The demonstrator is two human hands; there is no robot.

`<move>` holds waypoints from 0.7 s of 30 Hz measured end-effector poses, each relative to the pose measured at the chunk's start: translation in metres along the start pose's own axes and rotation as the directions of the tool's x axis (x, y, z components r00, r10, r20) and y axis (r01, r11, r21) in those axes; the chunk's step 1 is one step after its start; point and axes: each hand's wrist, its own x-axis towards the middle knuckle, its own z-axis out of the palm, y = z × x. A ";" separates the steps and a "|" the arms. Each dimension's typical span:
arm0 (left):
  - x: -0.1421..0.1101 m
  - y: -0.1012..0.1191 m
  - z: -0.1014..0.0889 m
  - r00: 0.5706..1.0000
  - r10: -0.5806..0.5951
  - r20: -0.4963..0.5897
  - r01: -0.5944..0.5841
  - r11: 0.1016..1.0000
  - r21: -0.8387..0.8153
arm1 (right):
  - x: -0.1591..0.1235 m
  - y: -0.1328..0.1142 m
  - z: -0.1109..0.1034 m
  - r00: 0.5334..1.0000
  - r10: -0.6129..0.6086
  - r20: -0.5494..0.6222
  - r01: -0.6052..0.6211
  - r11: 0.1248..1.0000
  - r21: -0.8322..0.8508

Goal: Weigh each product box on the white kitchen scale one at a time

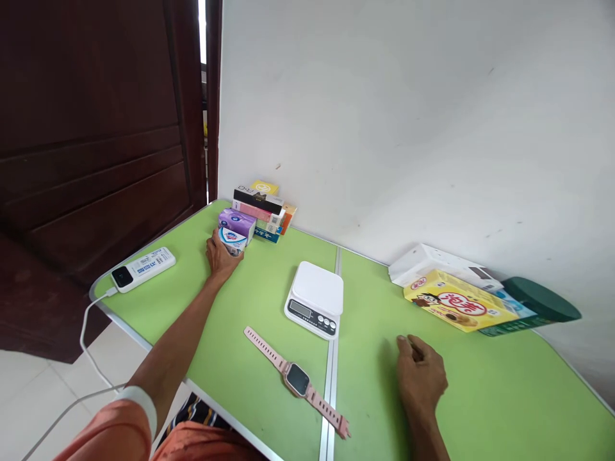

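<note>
At the far left of the green table, my left hand point(222, 257) is closed around a small white-and-blue soap box point(232, 239). Just behind that box sits a purple box point(237, 221), close against it. My right hand point(421, 372) rests over the table's right half with its fingers curled; no object shows in it. Between the hands stands a white kitchen scale point(315, 299) with a bare platform and a dark display. Nearer to me lies a pink smartwatch point(296, 380) with its strap stretched out.
Several stacked boxes point(259, 203) stand against the wall at the back left. A white power bank point(144, 269) with a cable lies on the left edge. At the right are a yellow biscuit box point(461, 302), a white box point(432, 264) and a dark green container point(541, 298).
</note>
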 end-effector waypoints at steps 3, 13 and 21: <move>-0.016 0.004 -0.007 1.000 0.009 0.011 -0.009 0.999 -0.041 | -0.005 -0.010 -0.001 0.995 -0.078 -0.063 0.082 0.995 0.065; -0.059 0.022 -0.043 0.991 0.127 0.041 -0.117 0.972 -0.203 | -0.154 -0.175 0.056 0.659 -0.709 0.252 0.435 0.632 0.641; -0.101 0.092 -0.020 0.922 0.361 0.143 -0.291 0.885 -0.363 | -0.145 -0.169 0.066 0.738 -0.665 0.114 0.490 0.644 0.587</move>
